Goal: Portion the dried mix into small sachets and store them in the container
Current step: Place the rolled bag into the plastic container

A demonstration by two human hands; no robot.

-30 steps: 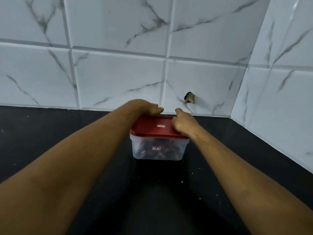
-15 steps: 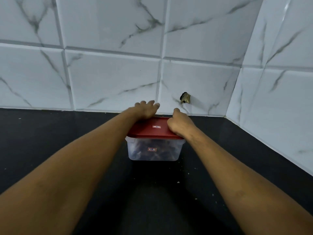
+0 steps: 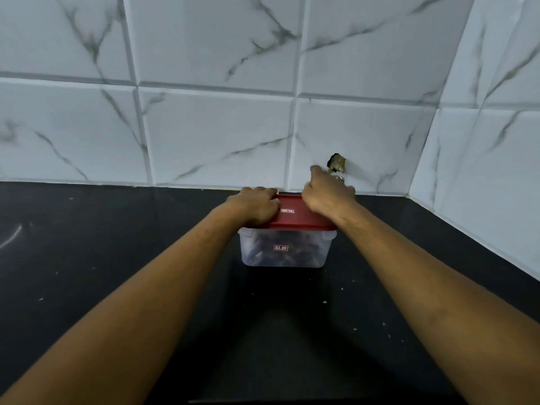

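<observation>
Gripping lid [image 3: 295,220] at 9 o'clock: left hand [image 3: 255,207]; right hand [image 3: 327,197] unclear. Tub [image 3: 304,255] likely light, stiff, slick; hold sides.

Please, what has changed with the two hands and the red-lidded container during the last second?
The left hand drew back from the far edge and now curls over the left corner of the red lid. The right hand rose at the far right corner, one finger lifted. The lid stays on the container, which stays in place on the black counter.

white marbled wall tiles [image 3: 216,135], black countertop [image 3: 87,244]
</observation>
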